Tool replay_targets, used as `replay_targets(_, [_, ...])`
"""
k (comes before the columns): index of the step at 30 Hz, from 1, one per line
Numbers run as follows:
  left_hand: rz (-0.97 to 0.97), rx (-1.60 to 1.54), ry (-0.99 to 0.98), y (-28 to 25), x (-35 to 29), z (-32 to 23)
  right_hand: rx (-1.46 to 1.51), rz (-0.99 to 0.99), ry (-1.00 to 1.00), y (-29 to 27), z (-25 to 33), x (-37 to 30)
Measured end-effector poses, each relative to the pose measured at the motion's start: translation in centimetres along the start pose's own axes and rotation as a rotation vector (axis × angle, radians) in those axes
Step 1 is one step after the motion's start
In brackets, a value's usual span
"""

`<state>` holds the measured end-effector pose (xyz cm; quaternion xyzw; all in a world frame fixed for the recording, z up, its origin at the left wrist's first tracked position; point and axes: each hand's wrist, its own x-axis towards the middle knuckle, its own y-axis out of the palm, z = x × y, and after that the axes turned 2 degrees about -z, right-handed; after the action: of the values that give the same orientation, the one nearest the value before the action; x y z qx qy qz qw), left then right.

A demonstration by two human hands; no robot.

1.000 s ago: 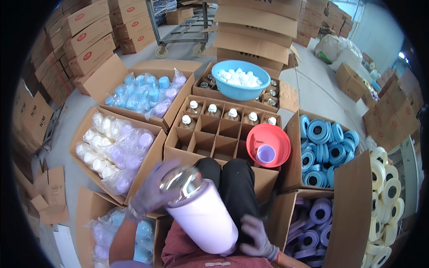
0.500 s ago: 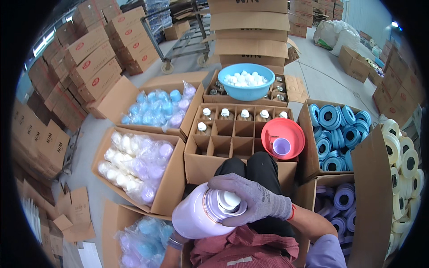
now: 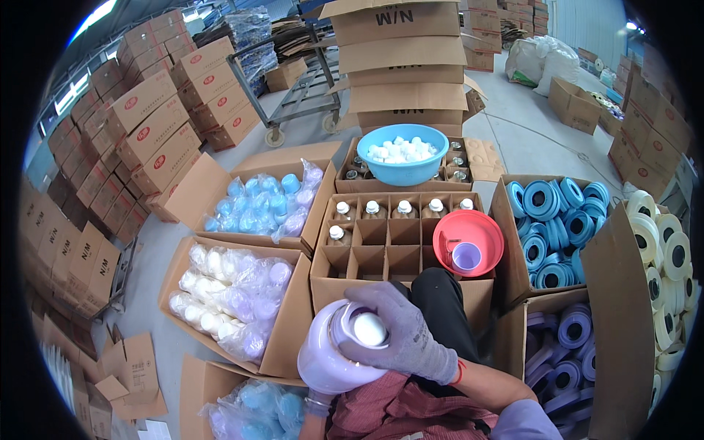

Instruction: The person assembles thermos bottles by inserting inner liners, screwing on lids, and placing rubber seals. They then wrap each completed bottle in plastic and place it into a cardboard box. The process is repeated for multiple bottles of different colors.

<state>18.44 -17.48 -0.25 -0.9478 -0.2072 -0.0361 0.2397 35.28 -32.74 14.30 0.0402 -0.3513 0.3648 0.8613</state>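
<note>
A pale purple-white bottle (image 3: 323, 361) lies tilted over my lap, its mouth turned up toward me. My right hand (image 3: 407, 339), in a grey glove, wraps over the mouth and grips a round white stopper (image 3: 369, 330) seated there. My left hand (image 3: 317, 402) is under the bottle's base; only the wrist shows. Just ahead stands an open divided carton (image 3: 389, 253) with small white-capped bottles (image 3: 372, 209) along its back row.
A red basin (image 3: 480, 224) holding a small purple cup (image 3: 466, 257) rests on the carton's right. Behind is a blue basin (image 3: 402, 172) of white stoppers. Boxes of bagged caps (image 3: 231, 293), blue rolls (image 3: 550, 227), purple rolls (image 3: 565, 345) and cream rolls (image 3: 667, 271) surround me. A cart (image 3: 293, 103) and stacked cartons stand beyond.
My right hand came from under the bottle to its mouth, where a white stopper now sits. My left hand left the mouth and went below. The bottle sank lower and to the left.
</note>
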Motion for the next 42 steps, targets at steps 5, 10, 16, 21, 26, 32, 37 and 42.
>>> replay_targets(5, [0.003,-0.006,0.029,-0.1,1.8,-0.5,-0.061,0.021,-0.085,-0.6,0.2,0.5])
replay_targets(10, [0.000,0.008,0.016,0.2,1.7,-0.7,-0.102,-0.173,0.076,-1.7,0.6,1.1])
replay_targets(16, [0.023,0.068,-0.018,-0.5,1.2,-1.5,-0.039,-0.162,-0.135,-2.8,0.6,-0.5])
replay_targets(21, [0.152,0.210,0.011,-2.1,4.2,-6.2,0.063,-0.284,-0.320,-4.2,-2.6,-5.2])
replay_targets(26, [0.326,0.541,0.076,-4.3,11.7,-18.6,-0.318,0.126,0.125,-5.7,-4.8,-17.8])
replay_targets(32, [0.564,0.691,0.427,4.9,14.9,-13.2,-0.641,0.152,0.234,-17.6,-5.7,-15.0])
replay_targets(37, [0.654,0.637,0.175,4.1,14.9,-12.9,-1.033,-0.164,0.834,-29.8,-10.7,-23.0])
replay_targets(42, [0.618,0.534,0.226,4.4,15.4,-12.6,-1.261,0.906,1.255,-30.0,-13.5,-37.7])
